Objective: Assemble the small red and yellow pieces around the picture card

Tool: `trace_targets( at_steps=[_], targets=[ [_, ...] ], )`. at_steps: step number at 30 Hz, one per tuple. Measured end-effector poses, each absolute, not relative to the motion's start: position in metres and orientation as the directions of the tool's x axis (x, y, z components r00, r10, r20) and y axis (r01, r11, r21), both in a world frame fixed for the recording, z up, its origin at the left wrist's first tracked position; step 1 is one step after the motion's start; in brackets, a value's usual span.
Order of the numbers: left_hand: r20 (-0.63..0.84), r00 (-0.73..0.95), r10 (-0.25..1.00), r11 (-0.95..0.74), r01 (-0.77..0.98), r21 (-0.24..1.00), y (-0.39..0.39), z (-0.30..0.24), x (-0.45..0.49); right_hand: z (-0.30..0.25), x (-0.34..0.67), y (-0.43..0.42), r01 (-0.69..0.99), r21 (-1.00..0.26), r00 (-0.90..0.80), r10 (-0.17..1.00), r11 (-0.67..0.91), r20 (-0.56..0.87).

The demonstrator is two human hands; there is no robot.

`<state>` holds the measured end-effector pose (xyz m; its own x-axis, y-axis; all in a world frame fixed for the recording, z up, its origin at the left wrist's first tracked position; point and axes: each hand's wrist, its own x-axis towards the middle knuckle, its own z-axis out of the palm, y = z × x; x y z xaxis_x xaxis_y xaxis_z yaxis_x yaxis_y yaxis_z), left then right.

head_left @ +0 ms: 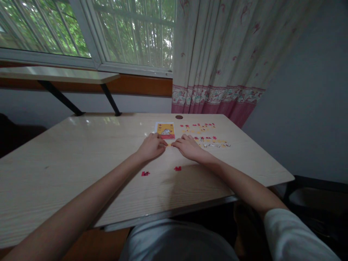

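Toward the back edge of the surface point(95, 152), my two hands come together at a small yellow puzzle piece point(169, 144), perhaps more than one, just in front of a picture card point(165, 130). My left hand point(152, 146) has its fingers bent down on one side, my right hand point(187, 146) curls in from the other; I cannot tell whether either grips or only presses. Nearer the front edge, a marked red piece point(145, 174) and a second red piece point(177, 168) lie apart, unjoined. Right of the card, toward the right edge, loose pieces point(208, 137) in red, yellow and white are spread in rows. I judge the work barely begun: most pieces look unplaced, and my fingers hide whether anything yellow is joined.
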<state>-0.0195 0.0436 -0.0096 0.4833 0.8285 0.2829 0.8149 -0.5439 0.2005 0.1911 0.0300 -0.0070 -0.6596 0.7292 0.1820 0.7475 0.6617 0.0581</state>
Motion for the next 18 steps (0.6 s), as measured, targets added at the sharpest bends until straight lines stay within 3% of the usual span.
trace_targets(
  at_steps=[4, 10, 18],
  targets=[
    [0.266, 0.561, 0.784, -0.591, 0.806, 0.042, 0.036, -0.006, -0.019, -0.006, 0.19, 0.029, 0.74, 0.072, -0.67, 0.721, 0.669, 0.177],
    [0.244, 0.597, 0.764, -0.607, 0.793, -0.04, 0.03, -0.001, -0.016, -0.006, 0.191, 0.028, 0.732, 0.085, -0.678, 0.711, 0.676, 0.185],
    [0.225, 0.582, 0.782, -0.611, 0.787, 0.085, 0.038, -0.01, -0.023, -0.007, 0.194, 0.033, 0.757, -0.03, -0.639, 0.748, 0.653, 0.182]
  ],
)
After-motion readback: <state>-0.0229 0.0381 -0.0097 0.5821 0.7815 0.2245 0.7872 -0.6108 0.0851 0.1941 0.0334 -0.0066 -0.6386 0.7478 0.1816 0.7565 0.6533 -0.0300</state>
